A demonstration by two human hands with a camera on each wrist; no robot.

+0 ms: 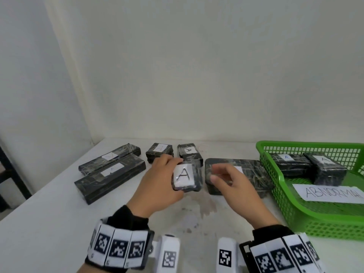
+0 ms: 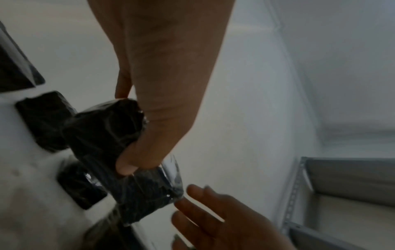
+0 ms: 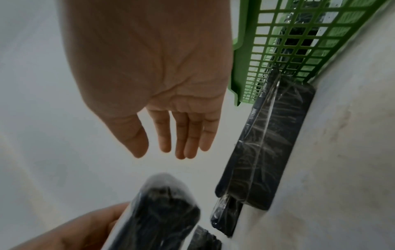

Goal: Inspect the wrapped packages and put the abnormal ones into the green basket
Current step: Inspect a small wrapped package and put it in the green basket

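Observation:
My left hand (image 1: 157,180) grips a small black wrapped package (image 1: 187,177) lifted off the table, its white label marked "A" facing me. The left wrist view shows the thumb (image 2: 128,162) curled over that package (image 2: 111,135). My right hand (image 1: 228,180) hovers just right of it with fingers relaxed, holding nothing; in the right wrist view the hand (image 3: 166,132) is spread above the package (image 3: 162,209). The green basket (image 1: 285,196) at the right holds two wrapped packages (image 1: 289,163) and a paper reading "ABNORMAL" (image 1: 329,194).
On the white table (image 1: 49,223) lie two long wrapped packages (image 1: 110,178) at the left, two small ones (image 1: 159,150) at the back, and a flat wide one (image 1: 252,174) beside the basket under my right hand. A wall stands close behind.

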